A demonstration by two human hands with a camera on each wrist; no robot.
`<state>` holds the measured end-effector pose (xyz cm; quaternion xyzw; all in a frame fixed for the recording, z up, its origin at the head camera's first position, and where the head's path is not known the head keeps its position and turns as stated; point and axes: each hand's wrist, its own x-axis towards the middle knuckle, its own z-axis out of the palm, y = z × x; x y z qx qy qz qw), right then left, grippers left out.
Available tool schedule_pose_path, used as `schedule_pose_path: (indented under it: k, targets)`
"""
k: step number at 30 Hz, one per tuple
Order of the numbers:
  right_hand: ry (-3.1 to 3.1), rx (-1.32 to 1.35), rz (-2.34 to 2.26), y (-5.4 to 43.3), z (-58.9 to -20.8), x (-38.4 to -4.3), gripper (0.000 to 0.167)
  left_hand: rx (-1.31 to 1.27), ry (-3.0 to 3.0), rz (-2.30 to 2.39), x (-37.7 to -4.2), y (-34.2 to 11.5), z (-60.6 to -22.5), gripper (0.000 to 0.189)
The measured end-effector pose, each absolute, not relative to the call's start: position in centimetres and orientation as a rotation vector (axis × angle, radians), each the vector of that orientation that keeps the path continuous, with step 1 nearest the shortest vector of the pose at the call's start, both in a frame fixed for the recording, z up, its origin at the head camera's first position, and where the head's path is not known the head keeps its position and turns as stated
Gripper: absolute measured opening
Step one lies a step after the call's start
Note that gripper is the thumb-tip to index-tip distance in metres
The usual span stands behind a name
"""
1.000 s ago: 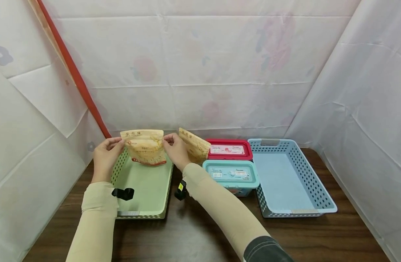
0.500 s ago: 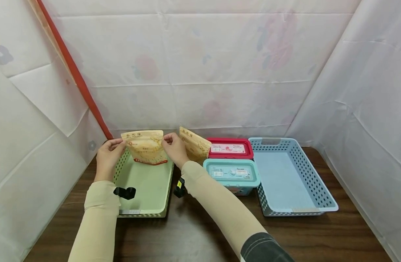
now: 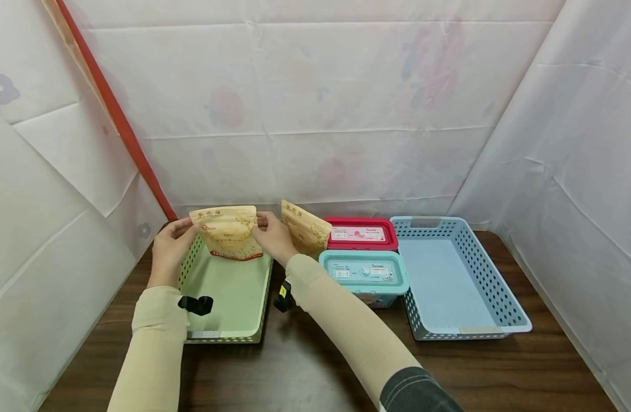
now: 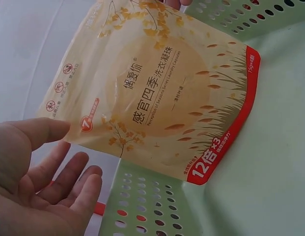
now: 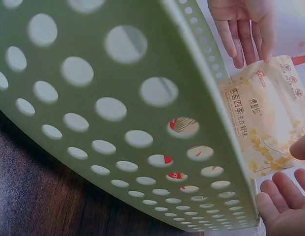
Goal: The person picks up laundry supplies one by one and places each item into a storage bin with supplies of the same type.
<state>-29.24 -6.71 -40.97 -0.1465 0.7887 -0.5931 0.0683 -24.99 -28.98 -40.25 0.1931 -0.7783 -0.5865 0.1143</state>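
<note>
A cream pouch of laundry capsules [image 3: 229, 232] with a red bottom band stands upright over the far part of the green basket [image 3: 225, 303]. My left hand [image 3: 172, 249] pinches its upper left edge between thumb and index finger; the other fingers spread loosely in the left wrist view. At the opposite edge, my right hand [image 3: 276, 237] pinches the pouch with the thumb in front and fingers behind. Printing on the pouch front [image 4: 157, 93] faces the left wrist camera. A second cream pouch [image 3: 307, 229] leans just beyond the right hand, partly hidden by it.
Right of the second pouch, a red-lidded tub [image 3: 364, 233] stands behind a turquoise-lidded tub [image 3: 364, 272]. A blue perforated basket [image 3: 500, 280] sits farther right on the dark wooden table [image 3: 320, 366]. White sheets [image 3: 315, 114] surround the table's back and sides.
The right thumb and fingers have shifted slightly at the pouch's right edge. The left hand has moved a little to the right; the pouch stays nearly in place.
</note>
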Motion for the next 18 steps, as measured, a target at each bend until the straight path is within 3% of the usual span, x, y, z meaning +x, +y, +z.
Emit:
schedule_pose_path:
  k: [18]
  targets:
    - [2.416,-0.589,-1.619,-6.0,-39.4,-27.9,0.07,0.472,-2.35,-1.754,-24.0,-28.8,-39.2,0.085]
